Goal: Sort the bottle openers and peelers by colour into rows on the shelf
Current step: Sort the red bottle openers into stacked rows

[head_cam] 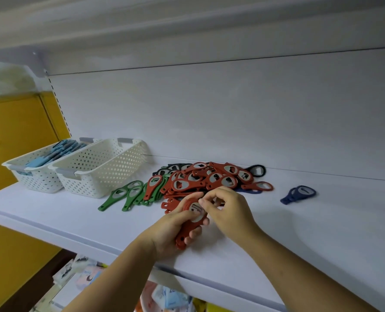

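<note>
A heap of red bottle openers (211, 179) lies in the middle of the white shelf (74, 219). Green openers (128, 194) spread out to its left, black ones (257, 171) lie behind it, and a few dark blue ones (298, 194) sit apart on the right. My left hand (175, 230) grips a stack of red openers (190, 224) just in front of the heap. My right hand (226, 208) pinches the head of the top opener in that stack with curled fingers.
Two white perforated baskets stand at the shelf's left: the nearer basket (101, 170) shows nothing inside, the far basket (36, 174) holds light blue items (56, 153). A yellow wall is at the far left. Packaged goods (164, 296) lie on the shelf below.
</note>
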Tool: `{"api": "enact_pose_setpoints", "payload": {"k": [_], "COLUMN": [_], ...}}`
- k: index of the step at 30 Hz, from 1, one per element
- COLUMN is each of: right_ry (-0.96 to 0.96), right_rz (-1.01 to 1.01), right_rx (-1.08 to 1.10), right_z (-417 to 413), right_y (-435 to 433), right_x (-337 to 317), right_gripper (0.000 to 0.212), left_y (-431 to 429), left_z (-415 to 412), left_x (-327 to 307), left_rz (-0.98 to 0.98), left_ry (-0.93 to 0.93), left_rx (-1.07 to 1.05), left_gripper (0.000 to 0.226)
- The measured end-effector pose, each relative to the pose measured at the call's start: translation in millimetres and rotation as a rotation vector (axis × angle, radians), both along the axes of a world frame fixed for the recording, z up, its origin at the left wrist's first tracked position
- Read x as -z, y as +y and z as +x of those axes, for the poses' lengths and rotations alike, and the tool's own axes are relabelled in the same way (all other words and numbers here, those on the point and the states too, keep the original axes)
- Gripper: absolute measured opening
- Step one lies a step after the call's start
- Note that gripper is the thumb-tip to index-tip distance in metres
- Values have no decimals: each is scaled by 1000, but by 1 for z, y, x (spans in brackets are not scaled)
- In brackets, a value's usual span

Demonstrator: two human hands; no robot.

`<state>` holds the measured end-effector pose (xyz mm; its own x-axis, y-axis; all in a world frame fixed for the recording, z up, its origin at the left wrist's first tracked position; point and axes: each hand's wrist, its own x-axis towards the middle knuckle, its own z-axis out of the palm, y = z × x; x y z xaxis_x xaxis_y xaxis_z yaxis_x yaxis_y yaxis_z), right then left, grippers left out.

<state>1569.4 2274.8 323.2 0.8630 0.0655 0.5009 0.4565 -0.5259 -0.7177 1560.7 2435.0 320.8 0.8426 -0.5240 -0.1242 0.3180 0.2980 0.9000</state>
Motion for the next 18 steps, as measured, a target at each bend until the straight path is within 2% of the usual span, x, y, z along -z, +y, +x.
{"api": "enact_pose_setpoints", "payload": {"k": [3, 6, 11, 14, 16, 18], "right_ry": [169, 341, 530, 573, 557, 532], "right_rz": [-26, -38, -60, 46, 112, 157], "right_rx": [48, 11, 55, 132, 176, 226], "right_z": [-15, -44, -90, -112, -124, -135], "right_y": [-18, -46, -98, -132, -154, -173], "right_x": [-8, -9, -13, -18, -19, -16], "right_gripper": [26, 45, 23, 31, 27, 12], "left_y": [-7, -35, -118, -165, -192, -212], "left_z": [-2, -3, -26, -43, -55, -67], "left_x": [-2, -6, -13, -19, -21, -20], "left_rz": [-25, 47, 261, 268, 242, 219], "left_ry": [41, -62, -404, -533, -611, -686], "left_rx": [-88, -65, 78, 153, 177, 221], "left_gripper": [41, 24, 22, 18, 17, 18]}}
